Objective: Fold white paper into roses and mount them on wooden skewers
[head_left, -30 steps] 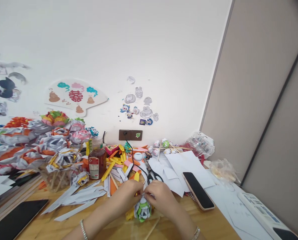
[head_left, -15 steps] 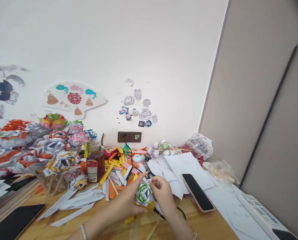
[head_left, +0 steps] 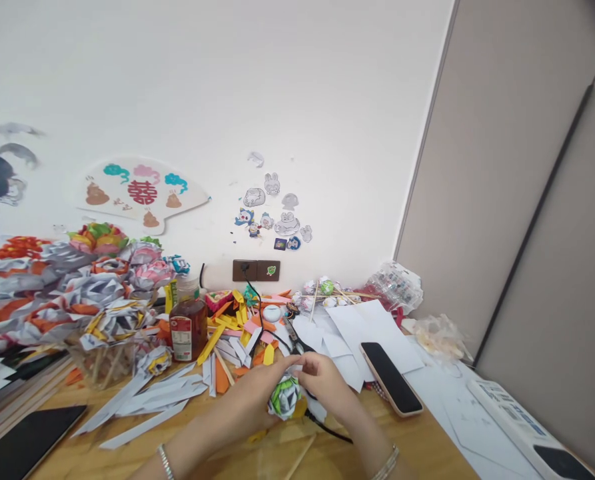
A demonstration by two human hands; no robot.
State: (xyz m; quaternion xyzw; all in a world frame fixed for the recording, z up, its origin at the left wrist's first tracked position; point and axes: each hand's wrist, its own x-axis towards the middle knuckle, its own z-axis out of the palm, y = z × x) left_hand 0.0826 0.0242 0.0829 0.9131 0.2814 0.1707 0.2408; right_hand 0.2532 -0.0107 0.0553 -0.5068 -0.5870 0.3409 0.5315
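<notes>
A green, white and grey folded paper flower [head_left: 284,398] is held between both hands, low in the middle of the head view. My left hand [head_left: 254,392] curls around its left and upper side, fingers closed on it. At its upper right, the fingers of my right hand [head_left: 322,381] are bent and pinched against the flower's edge. My two hands nearly meet above it. The underside of the flower is hidden. Just beyond my hands lie black-handled scissors [head_left: 297,340], and a yellow piece shows beneath the flower.
Paper flowers [head_left: 97,293] crowd the left, beside a bottle of amber liquid [head_left: 188,330]. Folded paper strips [head_left: 160,399] and coloured scraps cover the middle. A phone [head_left: 391,379], white sheets [head_left: 372,333] and a white device [head_left: 522,427] lie right; a black tablet [head_left: 30,440] lies left.
The paper flower has tilted in my hands, and my left hand now covers more of its top. My right wrist has shifted right. The scissors show more clearly; the view has shifted slightly.
</notes>
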